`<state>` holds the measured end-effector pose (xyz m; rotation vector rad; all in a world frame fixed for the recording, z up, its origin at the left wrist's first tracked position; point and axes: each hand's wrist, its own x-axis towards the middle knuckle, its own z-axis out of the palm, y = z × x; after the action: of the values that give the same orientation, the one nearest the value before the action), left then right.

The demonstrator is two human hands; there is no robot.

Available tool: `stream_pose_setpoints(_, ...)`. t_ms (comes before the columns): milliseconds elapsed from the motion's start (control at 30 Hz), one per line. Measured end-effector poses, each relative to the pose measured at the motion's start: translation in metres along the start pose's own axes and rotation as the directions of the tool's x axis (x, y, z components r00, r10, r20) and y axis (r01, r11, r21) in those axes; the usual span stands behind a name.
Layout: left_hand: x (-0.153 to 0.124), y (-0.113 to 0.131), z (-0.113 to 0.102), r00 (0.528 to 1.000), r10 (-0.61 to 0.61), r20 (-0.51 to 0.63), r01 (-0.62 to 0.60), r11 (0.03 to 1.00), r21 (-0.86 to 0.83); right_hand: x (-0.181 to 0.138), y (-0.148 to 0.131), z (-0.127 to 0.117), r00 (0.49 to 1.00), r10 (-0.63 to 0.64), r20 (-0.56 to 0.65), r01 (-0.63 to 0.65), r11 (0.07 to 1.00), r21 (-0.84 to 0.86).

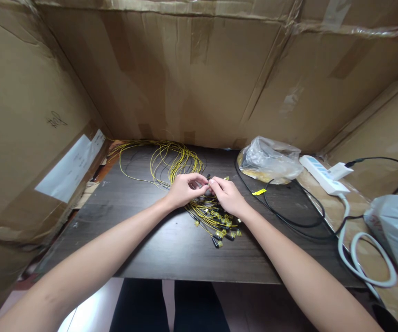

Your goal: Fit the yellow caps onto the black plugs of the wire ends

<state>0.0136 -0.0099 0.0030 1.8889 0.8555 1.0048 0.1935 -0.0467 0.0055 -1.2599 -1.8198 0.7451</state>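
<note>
My left hand point(184, 189) and my right hand point(227, 194) meet fingertip to fingertip over the middle of the dark tabletop point(129, 240). Both are closed in a pinch on a small dark cable connector point(208, 177), mostly hidden by the fingers. Below them lies a fanned bunch of yellow cables point(204, 216), with black connector ends and small yellow tags point(224, 221) towards the right. Behind my left hand, the same thin yellow cables spread in loose loops point(181, 157) to the back left.
A clear plastic bag point(270, 159) with yellowish contents sits at the back right. Beside it are a white power strip point(323, 175) with a plugged-in adapter, a black cable point(299, 225) with a yellow tag, and a whitish bag point(395, 230). Cardboard walls point(171, 83) enclose the table.
</note>
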Motion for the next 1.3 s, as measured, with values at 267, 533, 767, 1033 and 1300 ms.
stream_pose_setpoints(267, 0.0015, -0.0012, -0.0013, 1.0, 0.004, -0.001, -0.004, 1.0, -0.009, -0.0004, -0.0021, -0.0026, 0.999, 0.012, -0.032, -0.011, 1.0, 0.02)
stream_pose_setpoints(533, 0.0, -0.0012, -0.0006, 1.0, 0.021, -0.005, -0.021, 0.999, 0.036, 0.0002, -0.0004, -0.0002, 1.0, -0.01, -0.026, 0.009, 0.999, -0.054)
stream_pose_setpoints(767, 0.0005, -0.0028, -0.0015, 1.0, 0.017, -0.006, -0.017, 0.999, 0.029, -0.0003, -0.0021, -0.0025, 0.999, -0.004, -0.05, 0.004, 1.0, -0.008)
stream_pose_setpoints(1033, -0.0003, -0.0012, 0.0, 1.0, 0.02, 0.0, -0.02, 0.999, 0.028, 0.0005, -0.0013, -0.0002, 1.0, -0.007, -0.027, 0.007, 1.0, 0.0)
stream_pose_setpoints(1300, 0.0003, -0.0023, -0.0013, 1.0, 0.025, -0.018, -0.025, 1.0, 0.019, -0.0005, -0.0016, -0.0019, 0.999, 0.005, -0.039, -0.004, 1.0, 0.027)
